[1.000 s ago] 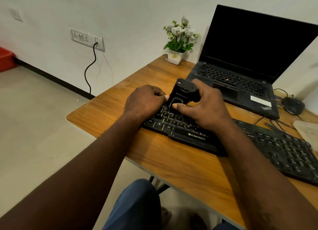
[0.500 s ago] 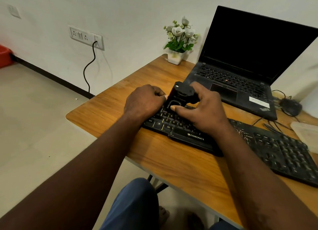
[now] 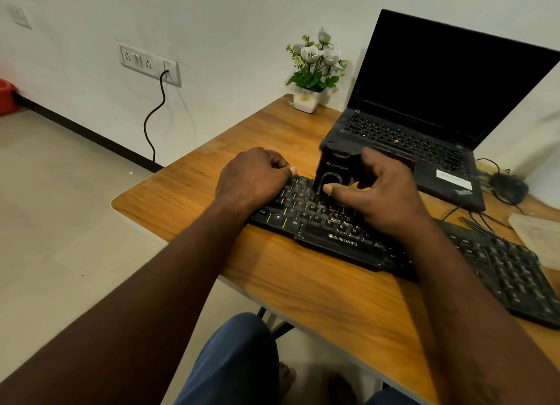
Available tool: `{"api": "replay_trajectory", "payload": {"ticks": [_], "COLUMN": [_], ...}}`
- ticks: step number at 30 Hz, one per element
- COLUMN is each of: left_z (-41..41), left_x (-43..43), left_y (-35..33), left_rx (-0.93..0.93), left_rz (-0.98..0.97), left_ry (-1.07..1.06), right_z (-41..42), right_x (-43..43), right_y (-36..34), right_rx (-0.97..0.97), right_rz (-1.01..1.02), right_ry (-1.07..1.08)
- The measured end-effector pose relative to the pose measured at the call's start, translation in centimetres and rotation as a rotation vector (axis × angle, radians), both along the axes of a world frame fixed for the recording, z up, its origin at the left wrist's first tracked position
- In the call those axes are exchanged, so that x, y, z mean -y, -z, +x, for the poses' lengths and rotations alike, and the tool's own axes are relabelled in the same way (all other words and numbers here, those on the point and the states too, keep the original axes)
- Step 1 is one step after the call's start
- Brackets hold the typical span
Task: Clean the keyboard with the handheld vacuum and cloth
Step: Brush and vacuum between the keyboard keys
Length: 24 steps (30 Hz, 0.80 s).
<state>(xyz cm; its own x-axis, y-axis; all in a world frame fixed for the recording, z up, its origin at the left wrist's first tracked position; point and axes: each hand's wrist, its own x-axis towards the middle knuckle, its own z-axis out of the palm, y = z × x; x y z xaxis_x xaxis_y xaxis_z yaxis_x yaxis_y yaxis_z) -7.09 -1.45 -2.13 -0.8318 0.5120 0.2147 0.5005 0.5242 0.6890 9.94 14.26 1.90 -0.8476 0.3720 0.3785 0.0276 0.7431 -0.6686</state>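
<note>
Keyboard [image 3: 342,241] vacuuming is progressing: right hand [image 3: 385,198] is gripping the vacuum [image 3: 336,168] on the keys, left hand [image 3: 251,177] is resting curled on its end, grasp hidden; wiping remains.

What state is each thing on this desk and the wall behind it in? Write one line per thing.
laptop, lid open, screen dark.
handheld vacuum, standing on the keys, gripped by the right hand.
keyboard, flat on the desk.
left hand, fingers curled, resting on the keyboard's left end.
wall socket, cable plugged in.
flower pot, upright.
</note>
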Motion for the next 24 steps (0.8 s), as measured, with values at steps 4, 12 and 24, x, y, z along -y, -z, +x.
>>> {"api": "replay_trajectory", "payload": {"ticks": [4, 12, 24], "left_z": [-0.1, -0.3, -0.1], "left_x": [0.0, -0.2, -0.1], "left_y": [0.0, 0.2, 0.2], "left_rx": [0.009, 0.006, 0.002], "left_rz": [-0.002, -0.011, -0.008], "left_ry": [-0.012, -0.006, 0.005], "right_z": [-2.0, -1.0, -0.2], "right_x": [0.5, 0.5, 1.1], "right_y": [0.3, -0.1, -0.5], "right_rx": [-0.028, 0.071, 0.061], "right_rz": [0.186, 0.047, 0.039], "right_ry": [0.099, -0.062, -0.042]}}
